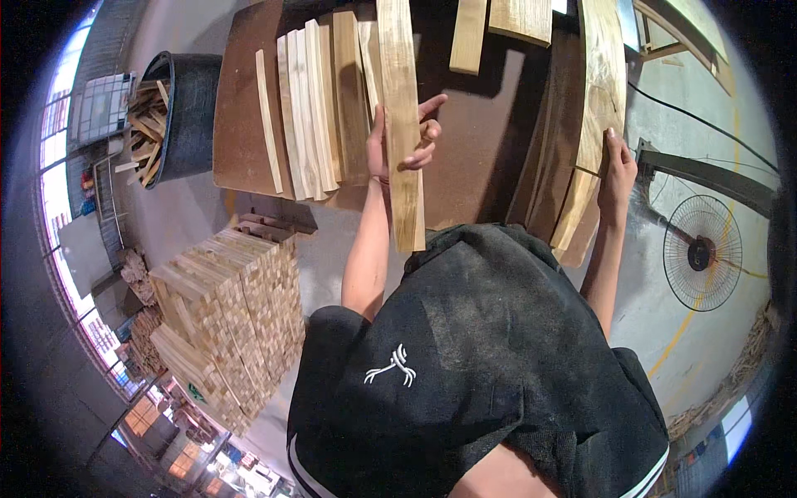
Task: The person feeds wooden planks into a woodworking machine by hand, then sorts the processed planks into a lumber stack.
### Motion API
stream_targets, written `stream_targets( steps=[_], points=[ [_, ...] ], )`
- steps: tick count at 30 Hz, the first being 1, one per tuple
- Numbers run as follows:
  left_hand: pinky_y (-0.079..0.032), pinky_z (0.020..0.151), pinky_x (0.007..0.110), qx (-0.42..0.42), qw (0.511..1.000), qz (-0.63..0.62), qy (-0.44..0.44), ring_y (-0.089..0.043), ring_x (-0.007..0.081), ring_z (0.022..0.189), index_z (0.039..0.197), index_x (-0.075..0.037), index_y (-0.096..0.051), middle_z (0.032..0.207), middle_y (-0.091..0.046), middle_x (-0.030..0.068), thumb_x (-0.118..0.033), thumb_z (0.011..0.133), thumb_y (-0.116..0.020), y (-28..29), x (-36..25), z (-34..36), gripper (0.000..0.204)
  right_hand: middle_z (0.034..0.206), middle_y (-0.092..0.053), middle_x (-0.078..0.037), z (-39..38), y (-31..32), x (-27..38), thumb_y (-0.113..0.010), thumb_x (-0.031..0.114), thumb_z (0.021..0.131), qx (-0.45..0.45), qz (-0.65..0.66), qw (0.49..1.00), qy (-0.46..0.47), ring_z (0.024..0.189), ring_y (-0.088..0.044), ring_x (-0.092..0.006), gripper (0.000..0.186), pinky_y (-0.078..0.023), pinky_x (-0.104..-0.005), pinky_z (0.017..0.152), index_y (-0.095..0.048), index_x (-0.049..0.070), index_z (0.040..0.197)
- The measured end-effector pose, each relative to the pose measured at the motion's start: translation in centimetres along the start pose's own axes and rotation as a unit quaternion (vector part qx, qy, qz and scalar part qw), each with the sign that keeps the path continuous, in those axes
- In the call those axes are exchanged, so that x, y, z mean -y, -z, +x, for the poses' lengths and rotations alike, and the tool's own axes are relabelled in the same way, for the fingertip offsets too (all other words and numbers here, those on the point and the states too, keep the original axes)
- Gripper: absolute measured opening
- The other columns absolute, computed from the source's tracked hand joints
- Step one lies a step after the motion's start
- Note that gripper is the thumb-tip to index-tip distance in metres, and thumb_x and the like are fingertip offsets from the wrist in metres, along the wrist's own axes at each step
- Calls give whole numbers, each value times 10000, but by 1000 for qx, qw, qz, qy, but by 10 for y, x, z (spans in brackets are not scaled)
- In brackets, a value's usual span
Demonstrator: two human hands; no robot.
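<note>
In my left hand [378,155] is a long, light wooden board [402,91], its near end pointing toward my chest. The thumb lies along the board's left side and the fingers come round on the right, the index finger sticking out. At the table's right side, my right hand [617,173] grips the right edge of a wider wooden board [602,75], its other fingers partly hidden. Under that board's near end lies another wooden piece [574,212]. Several thin wooden strips [311,108] lie side by side on the brown table [237,124], left of my left hand.
Two shorter wooden pieces, a narrow block [468,37] and a wide block [520,21], lie at the far side. A dark bin [193,116] of wood scraps stands left of the table. A large stack of wooden bars [241,315] is at lower left, and a fan [702,253] at right.
</note>
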State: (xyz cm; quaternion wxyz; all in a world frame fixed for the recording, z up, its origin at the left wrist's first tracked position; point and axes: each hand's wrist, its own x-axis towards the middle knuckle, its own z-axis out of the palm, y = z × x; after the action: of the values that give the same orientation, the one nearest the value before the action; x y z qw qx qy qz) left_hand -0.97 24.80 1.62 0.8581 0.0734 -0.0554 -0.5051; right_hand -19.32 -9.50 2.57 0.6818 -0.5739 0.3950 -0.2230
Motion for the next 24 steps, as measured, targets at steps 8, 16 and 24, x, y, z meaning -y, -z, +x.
stream_targets(
  steps=[8,16,24],
  points=[
    [-532,541,290,-400,864,271,-143,-655,184,654,1230,58,-580,902,-669,132,-489,1040,-485,46,-29,27,586,1132,-677,-92,-19,-8,-6,-648,250,1008,21,92,995,-12,997,-659,-125,360,-535,-253,824,-613,-50,1205],
    [-461,628,261,-481,631,551,-260,-595,122,724,1036,46,-571,909,-676,111,-192,901,-804,78,-61,44,358,1140,-681,-65,-18,-15,-17,-654,195,1014,25,120,992,-23,997,-623,-98,364,-495,-244,888,-615,-67,1263],
    [-379,1072,572,-473,134,864,-110,-459,374,1327,1199,-66,-728,1427,-499,253,-467,739,-890,63,-41,44,631,1187,-663,-101,-11,-21,-23,-638,199,1022,-50,94,994,7,1041,-622,-132,412,-489,-256,916,-572,-75,1322]
  ],
)
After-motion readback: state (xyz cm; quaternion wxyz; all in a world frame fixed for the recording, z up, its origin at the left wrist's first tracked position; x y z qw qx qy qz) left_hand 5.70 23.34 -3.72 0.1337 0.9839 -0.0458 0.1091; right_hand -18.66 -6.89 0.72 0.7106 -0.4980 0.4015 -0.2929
